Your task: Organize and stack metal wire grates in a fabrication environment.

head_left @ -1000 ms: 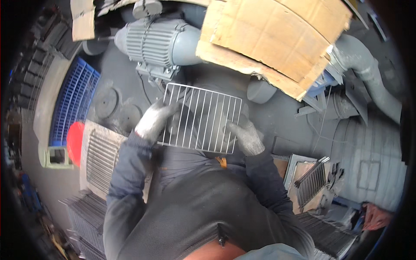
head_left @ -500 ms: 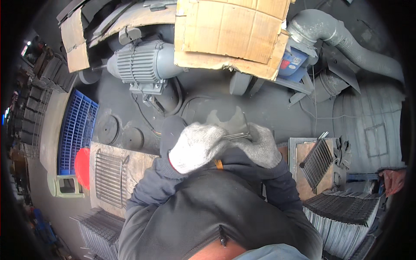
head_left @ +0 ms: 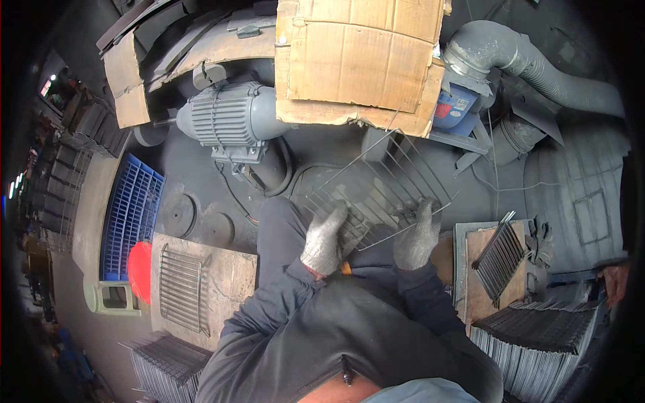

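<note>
A wire rack (head_left: 386,185) of thin parallel metal bars is tilted in front of my lap. My left hand (head_left: 325,240), in a grey-white knit glove, is closed on its near left side, the fingers partly hidden by the bars. On the rack's near right edge, my gloved right hand (head_left: 416,236) grips the frame with its fingers curled around the wire. To my left, several similar racks (head_left: 181,289) lie together on a board. More racks (head_left: 498,262) lie slanted on a board to my right.
Ahead stands a grey motor (head_left: 225,114), beside a cardboard cover (head_left: 359,67). A ribbed duct (head_left: 551,80) curves at the far right. A blue plastic crate (head_left: 131,218) and a red disc (head_left: 140,272) are at left. Tall rack stacks (head_left: 534,336) flank me.
Seen nearly edge-on between my hands before, the rack now shows its barred face and reaches forward. My hands have shifted, the right one to a lower grip. The view has moved slightly.
</note>
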`<state>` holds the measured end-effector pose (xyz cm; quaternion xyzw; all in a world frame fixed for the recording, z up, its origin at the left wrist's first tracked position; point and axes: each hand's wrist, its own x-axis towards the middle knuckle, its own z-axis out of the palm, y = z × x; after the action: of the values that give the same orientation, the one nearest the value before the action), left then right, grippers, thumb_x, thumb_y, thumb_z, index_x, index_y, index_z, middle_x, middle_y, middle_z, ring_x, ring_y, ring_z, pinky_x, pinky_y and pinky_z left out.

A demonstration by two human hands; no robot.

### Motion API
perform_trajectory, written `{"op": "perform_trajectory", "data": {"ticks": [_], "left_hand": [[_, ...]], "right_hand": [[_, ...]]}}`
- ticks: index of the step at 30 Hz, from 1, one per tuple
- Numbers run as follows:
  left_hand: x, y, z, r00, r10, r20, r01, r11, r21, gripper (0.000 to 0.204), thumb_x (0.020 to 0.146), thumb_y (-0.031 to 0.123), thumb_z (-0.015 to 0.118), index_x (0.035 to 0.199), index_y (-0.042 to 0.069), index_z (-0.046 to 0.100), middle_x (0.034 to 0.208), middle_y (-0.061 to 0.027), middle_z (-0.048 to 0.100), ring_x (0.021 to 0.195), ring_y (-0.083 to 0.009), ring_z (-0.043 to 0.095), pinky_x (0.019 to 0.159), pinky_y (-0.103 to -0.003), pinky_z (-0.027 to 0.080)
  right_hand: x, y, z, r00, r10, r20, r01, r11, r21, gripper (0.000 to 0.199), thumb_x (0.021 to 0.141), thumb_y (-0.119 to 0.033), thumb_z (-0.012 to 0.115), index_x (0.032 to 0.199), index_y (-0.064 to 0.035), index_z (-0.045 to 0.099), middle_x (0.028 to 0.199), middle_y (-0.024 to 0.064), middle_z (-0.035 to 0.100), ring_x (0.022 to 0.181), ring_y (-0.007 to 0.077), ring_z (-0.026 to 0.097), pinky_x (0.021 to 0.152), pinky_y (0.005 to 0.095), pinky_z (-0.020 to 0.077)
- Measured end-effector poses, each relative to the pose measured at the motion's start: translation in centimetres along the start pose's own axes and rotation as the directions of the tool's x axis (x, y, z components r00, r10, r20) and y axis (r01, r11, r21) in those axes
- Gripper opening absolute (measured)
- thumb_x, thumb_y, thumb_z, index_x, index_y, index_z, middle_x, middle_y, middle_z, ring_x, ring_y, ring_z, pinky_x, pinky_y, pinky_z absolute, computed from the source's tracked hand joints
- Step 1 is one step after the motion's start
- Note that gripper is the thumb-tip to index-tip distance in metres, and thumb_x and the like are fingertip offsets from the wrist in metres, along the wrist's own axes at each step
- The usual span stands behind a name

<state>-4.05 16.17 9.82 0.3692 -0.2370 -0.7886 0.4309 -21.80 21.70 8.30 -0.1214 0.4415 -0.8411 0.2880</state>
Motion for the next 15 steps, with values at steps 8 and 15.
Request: {"op": "perform_trajectory", "data": {"ticks": [8,15], "left_hand": [[3.5,-1.0,-3.4,0.989,0.118,-0.085,-0.104,0.982,0.157,0.027,0.1,0.022,0.076,0.111,0.002,0.062,0.076,-0.0053,0.066,0.057,-0.016,0.063,0.053,-0.031,0.049],[7.6,-2.0,-4.4,0.996,0.023,0.08,-0.065,0.819,0.57,0.026,0.101,0.02,0.076,0.109,0.002,0.059,0.08,-0.0043,0.066,0.061,-0.0127,0.063,0.057,-0.028,0.052]], "right_hand": [[4.7,1.3,-5.1,0.945,-0.326,-0.01,0.244,0.727,-0.642,0.046,0.095,-0.007,0.075,0.138,0.001,0.06,0.135,0.0171,0.065,0.121,0.0299,0.064,0.106,0.0448,0.0524],[7.8,-2.1,-4.4,0.816,0.47,0.336,-0.045,0.631,-0.775,0.037,0.098,-0.014,0.07,0.129,0.005,0.065,0.114,0.0127,0.074,0.107,0.0209,0.07,0.096,0.0369,0.0563]]}}
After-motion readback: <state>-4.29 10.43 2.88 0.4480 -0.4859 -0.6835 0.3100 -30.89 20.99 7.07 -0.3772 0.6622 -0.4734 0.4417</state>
